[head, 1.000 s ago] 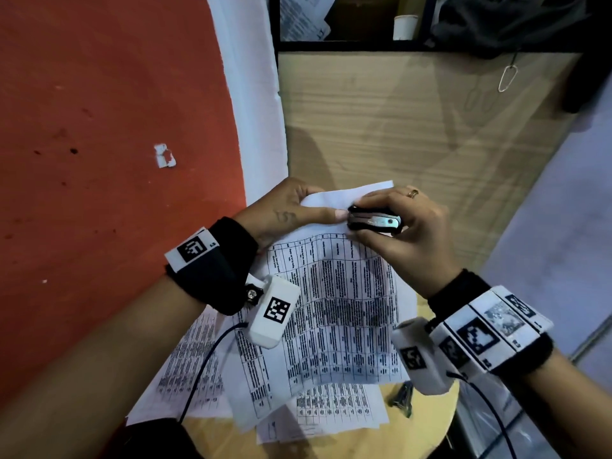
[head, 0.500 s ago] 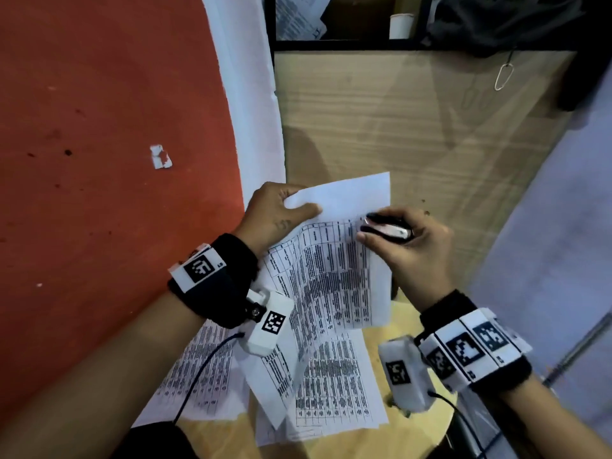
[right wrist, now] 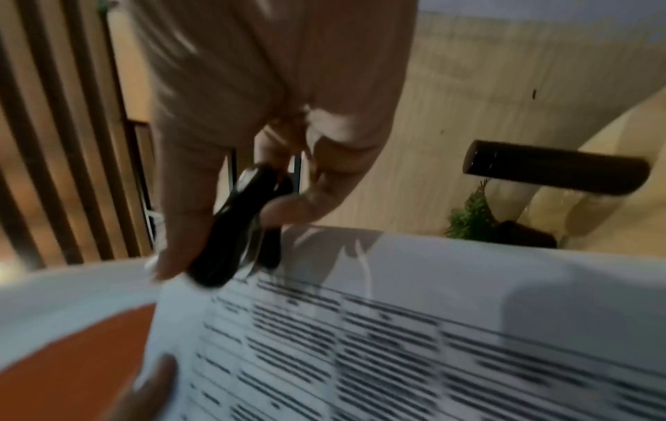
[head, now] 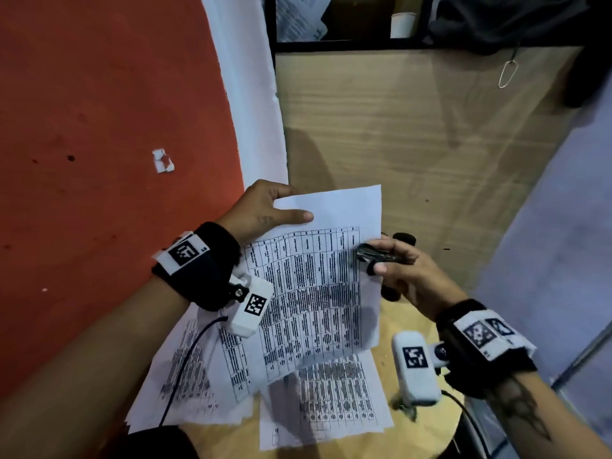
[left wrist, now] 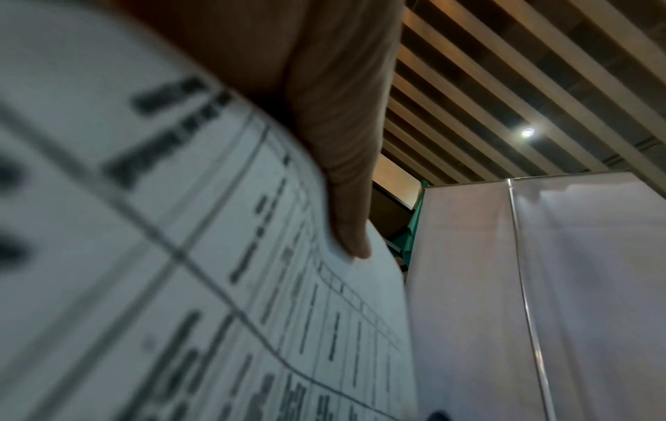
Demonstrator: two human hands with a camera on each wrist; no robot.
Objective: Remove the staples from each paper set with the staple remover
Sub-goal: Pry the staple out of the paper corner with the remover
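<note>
**Ana:** Orange wall on the left, a wood-grain panel straight ahead, and down below a round wooden desk strewn with printed sheets.

**Ben:** And the left hand?

**Ana:** It holds one paper set lifted clear of the desk, thumb laid across the blank top margin, the other fingers tucked behind the sheet. That grip pinches the upper left corner.

**Ben:** From the left wrist, the thumb presses flat on the page.

**Ana:** Right hand now: its grip is closed around the black staple remover, which sits at the paper's right edge, near the top.

**Ben:** The right wrist view agrees, with the staple remover squeezed between thumb and fingers, its tip touching the sheet. Blurry, though; I can't make out any staple.
</note>
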